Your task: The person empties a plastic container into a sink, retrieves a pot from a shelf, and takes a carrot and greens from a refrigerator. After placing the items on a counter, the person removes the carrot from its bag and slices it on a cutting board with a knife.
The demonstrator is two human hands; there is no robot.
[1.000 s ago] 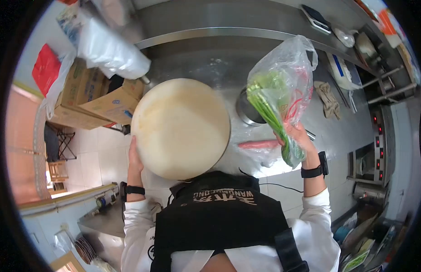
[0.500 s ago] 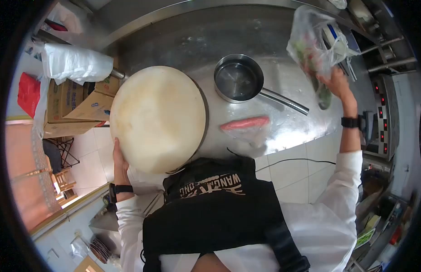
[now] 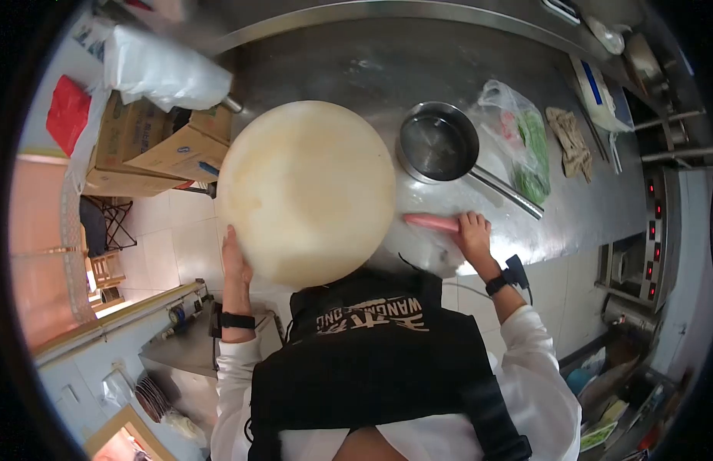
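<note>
Veg bag (image 3: 532, 154) now sits beside pan (image 3: 437, 146); R hand (image 3: 475, 238) has shifted to pink pack's (image 3: 432, 222) R end, pinch unclear. Pack's long axis runs crosswise toward board (image 3: 306, 184); L hand (image 3: 235, 261), farther, is at board rim, grip unclear.

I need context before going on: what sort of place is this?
Probably a commercial kitchen: a metal worktop carries a saucepan and bagged greens, and a stainless appliance with a column of red lights stands at the right.
</note>
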